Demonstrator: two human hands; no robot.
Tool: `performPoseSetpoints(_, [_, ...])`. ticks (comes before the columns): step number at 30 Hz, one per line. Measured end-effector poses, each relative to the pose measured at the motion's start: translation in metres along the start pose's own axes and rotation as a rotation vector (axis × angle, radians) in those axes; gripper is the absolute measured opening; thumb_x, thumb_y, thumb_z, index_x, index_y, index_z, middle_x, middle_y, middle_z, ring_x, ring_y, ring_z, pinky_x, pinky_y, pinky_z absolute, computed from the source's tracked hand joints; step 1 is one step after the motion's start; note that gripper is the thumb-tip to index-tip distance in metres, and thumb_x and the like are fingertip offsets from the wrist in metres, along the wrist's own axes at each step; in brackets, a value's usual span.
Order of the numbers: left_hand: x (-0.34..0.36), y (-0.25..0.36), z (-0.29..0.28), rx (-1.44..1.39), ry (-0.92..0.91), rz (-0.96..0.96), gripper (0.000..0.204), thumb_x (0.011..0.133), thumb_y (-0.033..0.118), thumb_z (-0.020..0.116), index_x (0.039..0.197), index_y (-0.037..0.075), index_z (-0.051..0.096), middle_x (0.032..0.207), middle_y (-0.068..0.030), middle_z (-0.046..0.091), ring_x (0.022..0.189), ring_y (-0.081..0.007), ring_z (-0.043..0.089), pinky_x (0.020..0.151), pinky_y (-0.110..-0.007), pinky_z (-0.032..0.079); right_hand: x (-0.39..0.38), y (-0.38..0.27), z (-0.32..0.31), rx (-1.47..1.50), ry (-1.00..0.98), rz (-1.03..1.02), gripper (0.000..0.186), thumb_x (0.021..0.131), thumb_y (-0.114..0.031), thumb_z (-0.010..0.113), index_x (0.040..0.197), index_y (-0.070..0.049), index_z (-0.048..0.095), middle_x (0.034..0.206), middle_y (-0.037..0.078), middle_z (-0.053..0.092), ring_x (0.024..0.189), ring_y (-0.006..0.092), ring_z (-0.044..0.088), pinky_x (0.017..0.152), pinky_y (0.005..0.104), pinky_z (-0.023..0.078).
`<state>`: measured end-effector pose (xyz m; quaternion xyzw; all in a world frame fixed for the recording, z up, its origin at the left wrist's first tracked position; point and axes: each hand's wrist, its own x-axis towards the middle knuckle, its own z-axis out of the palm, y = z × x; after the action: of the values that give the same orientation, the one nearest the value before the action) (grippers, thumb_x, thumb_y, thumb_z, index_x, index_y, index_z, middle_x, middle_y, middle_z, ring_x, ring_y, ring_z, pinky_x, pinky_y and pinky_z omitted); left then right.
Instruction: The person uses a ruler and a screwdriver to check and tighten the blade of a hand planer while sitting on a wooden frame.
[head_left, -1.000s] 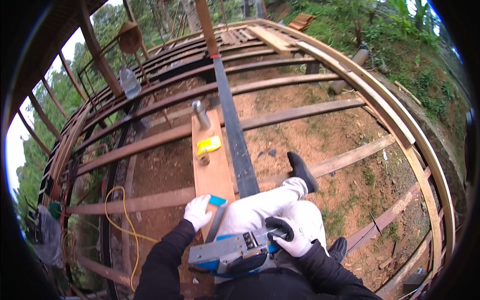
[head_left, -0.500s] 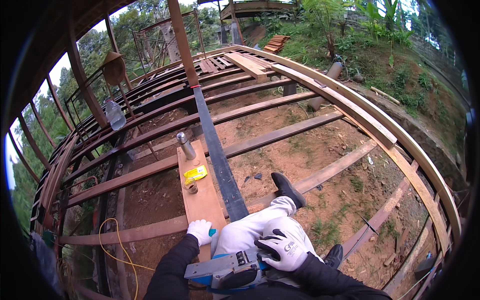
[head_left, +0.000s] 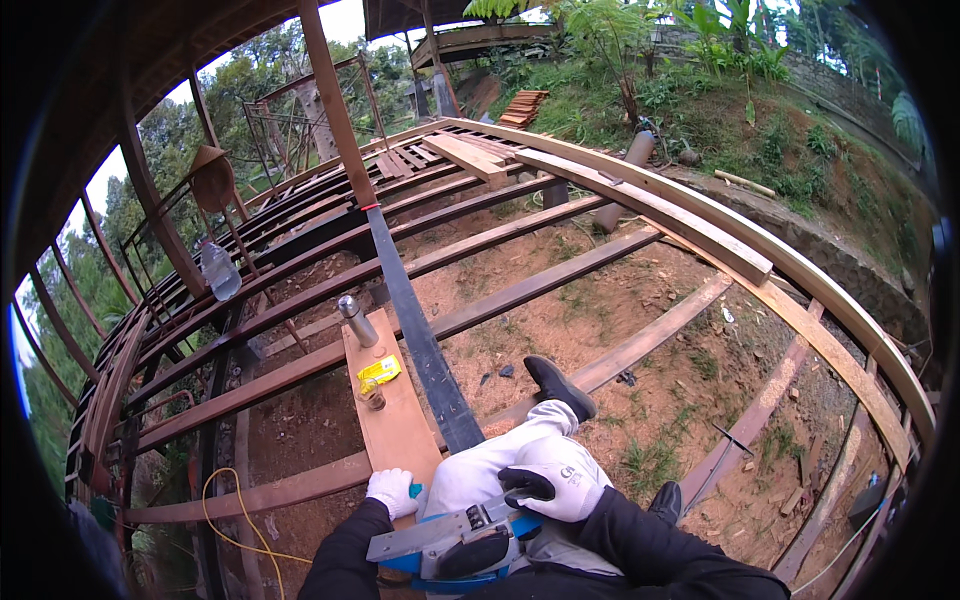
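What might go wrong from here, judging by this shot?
The power tool lies at the person's lap, so it could slip if the legs shift. The left hand is close by and might be hurt if it started. The flask, near the plank's far end, could topple if bumped.

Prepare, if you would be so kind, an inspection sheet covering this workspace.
Surface: wooden plank lying across joists.
Work items: blue power planer on the person's lap, grey sole upward; teal-handled tool, mostly hidden.
Clutter: metal flask, yellow packet and small brownish item on the plank's far half.
Hands: both gloved; left hand closed round the teal-handled tool; right hand at the planer, grip unclear.
Cables: yellow cable looping at lower left; its ends cannot be traced.
Surroundings: open joists above bare soil; green slope beyond.
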<state>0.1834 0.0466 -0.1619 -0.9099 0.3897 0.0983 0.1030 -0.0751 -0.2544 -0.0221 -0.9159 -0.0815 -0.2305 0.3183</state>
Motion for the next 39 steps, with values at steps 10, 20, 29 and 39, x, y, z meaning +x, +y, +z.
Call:
performPoseSetpoints(10, [-0.057,-0.03,-0.047,-0.232,0.06,-0.157,0.047,0.076,0.04,0.076,0.116,0.015,0.07,0.116,-0.0185,0.066,0.111,-0.0368,0.067,0.097,-0.046,0.054,0.023,0.019,-0.001,0.095,-0.435,0.123,0.037,0.095,-0.038,0.069,0.126,-0.017,0.074,0.109,0.009,0.076,0.094,0.0248,0.073,0.079,0.0337,0.055])
performPoseSetpoints(20, [-0.148,-0.019,-0.241,0.069,1.024,-0.061,0.042,0.066,0.003,0.067,0.107,0.009,0.068,0.083,-0.0128,0.061,0.075,-0.0367,0.063,0.066,-0.046,0.051,0.059,0.011,0.032,0.402,-0.289,-0.097,0.075,0.09,-0.037,0.077,0.15,-0.003,0.047,0.137,0.021,0.061,0.127,0.0344,0.06,0.109,0.0434,0.047])
performPoseSetpoints(29, [-0.117,0.063,-0.284,-0.559,1.18,0.47,0.067,0.069,-0.01,0.065,0.135,0.002,0.06,0.122,-0.0094,0.058,0.105,-0.0171,0.059,0.093,-0.029,0.049,0.088,-0.027,0.004,0.588,-0.196,-0.235,0.045,0.094,-0.014,0.068,0.136,-0.001,0.058,0.105,0.016,0.072,0.092,0.0259,0.072,0.084,0.0347,0.056])
performPoseSetpoints(39, [-0.119,0.094,-0.221,-0.667,-0.017,-0.037,0.079,0.086,0.049,0.076,0.145,0.0,0.054,0.14,-0.0238,0.061,0.132,-0.0332,0.059,0.112,-0.04,0.045,0.049,0.02,-0.036,1.127,0.313,0.174,0.047,0.109,-0.025,0.041,0.139,0.01,0.049,0.085,0.014,0.067,0.078,0.022,0.069,0.079,0.0311,0.055])
